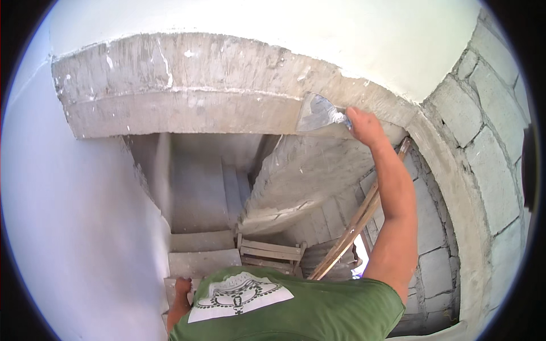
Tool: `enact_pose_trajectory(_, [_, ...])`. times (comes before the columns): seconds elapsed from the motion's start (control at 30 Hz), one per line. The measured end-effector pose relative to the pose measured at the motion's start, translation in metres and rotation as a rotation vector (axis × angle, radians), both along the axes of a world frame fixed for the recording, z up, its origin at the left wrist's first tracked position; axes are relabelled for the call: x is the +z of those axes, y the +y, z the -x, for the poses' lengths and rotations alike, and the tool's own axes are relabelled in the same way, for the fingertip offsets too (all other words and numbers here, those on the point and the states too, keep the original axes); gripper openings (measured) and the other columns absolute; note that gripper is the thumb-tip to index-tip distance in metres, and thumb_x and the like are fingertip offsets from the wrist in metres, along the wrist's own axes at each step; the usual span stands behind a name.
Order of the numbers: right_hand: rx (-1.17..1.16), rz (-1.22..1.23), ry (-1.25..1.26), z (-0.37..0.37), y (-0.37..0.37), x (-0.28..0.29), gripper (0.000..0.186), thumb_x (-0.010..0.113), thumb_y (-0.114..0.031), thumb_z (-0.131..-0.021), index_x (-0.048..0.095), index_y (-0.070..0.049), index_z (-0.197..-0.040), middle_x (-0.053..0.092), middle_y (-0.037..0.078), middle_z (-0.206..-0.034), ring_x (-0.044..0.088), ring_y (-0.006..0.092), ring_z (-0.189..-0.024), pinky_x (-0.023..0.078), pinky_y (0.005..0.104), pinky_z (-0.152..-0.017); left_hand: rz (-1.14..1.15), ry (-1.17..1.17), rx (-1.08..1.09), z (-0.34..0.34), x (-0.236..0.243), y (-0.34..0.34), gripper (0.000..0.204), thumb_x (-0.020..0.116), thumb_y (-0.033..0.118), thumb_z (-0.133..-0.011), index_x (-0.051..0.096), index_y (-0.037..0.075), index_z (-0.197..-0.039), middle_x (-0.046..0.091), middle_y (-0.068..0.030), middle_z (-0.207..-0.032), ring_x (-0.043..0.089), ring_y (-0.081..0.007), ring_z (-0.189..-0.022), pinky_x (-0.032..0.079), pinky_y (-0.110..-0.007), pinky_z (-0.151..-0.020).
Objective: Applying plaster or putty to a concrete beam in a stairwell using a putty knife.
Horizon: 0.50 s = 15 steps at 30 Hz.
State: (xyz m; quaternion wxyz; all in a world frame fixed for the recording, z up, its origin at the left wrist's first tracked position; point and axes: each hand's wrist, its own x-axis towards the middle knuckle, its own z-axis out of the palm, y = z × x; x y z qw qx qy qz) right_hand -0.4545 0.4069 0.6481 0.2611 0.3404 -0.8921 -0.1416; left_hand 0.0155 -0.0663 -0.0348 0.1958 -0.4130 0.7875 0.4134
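Head view, right hand (367,126): closed around the handle of a wide-bladed scraper (318,112), arm extended upward. I judge the grip firm, to steady the blade at full reach.
Scraper position: before the lower face of the concrete beam (187,108), blade pointing left. Its flat seems turned to the surface, presumably so the broad edge can run along it; contact I cannot confirm.
Left hand (182,285): low, beside the steps (205,261). Fingers appear curled; whether they hold anything, I cannot tell. I take it to be kept clear of the blade.
Beam surface: rough and grey, with pale streaks and spots, a ridge along its length.
Wall above: smooth, pale upper wall (341,40), meeting the beam in a ragged line.
Timber: a long wooden pole (340,244) slants behind the right arm, probably leaning or propped; its foot is hidden from me.
Below: a slatted wooden stand (267,246) next to the steps.
Right side: block wall (489,102) with visible joints, beyond the curved-looking concrete edge.
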Motion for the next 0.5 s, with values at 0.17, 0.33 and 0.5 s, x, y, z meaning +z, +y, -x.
enact_pose_trajectory(0.17, [-0.205, 0.936, 0.311, -0.01, -0.014, -0.018, 0.03, 0.067, -0.009, -0.073, 0.047, -0.007, -0.095, 0.06, 0.017, -0.088, 0.06, 0.0398, -0.083, 0.048, 0.0469, -0.07, 0.126, -0.008, -0.391, -0.02, 0.072, 0.021, 0.037, 0.061, 0.035, -0.079, 0.068, -0.001, -0.083, 0.066, -0.0264, -0.094, 0.064, -0.0399, -0.091, 0.051, -0.045, -0.082])
enact_pose_trajectory(0.33, [-0.047, 0.198, -0.038, -0.021, -0.013, -0.033, 0.035, 0.068, -0.013, -0.076, 0.046, -0.006, -0.103, 0.061, 0.021, -0.089, 0.059, 0.0413, -0.087, 0.048, 0.0482, -0.072, 0.225, 0.138, -0.736, -0.037, 0.017, -0.019, 0.026, 0.06, 0.033, -0.08, 0.069, 0.009, -0.082, 0.065, -0.0238, -0.08, 0.065, -0.0381, -0.081, 0.052, -0.046, -0.075])
enact_pose_trajectory(0.5, [-0.251, 0.701, 0.103, -0.03, -0.042, -0.036, 0.037, 0.067, -0.014, -0.077, 0.046, -0.005, -0.106, 0.06, 0.022, -0.097, 0.059, 0.0413, -0.09, 0.048, 0.0483, -0.074, -0.027, -0.052, -0.737, -0.037, 0.048, -0.042, 0.022, 0.062, 0.029, -0.077, 0.068, 0.013, -0.089, 0.065, -0.0179, -0.085, 0.065, -0.034, -0.081, 0.053, -0.046, -0.068])
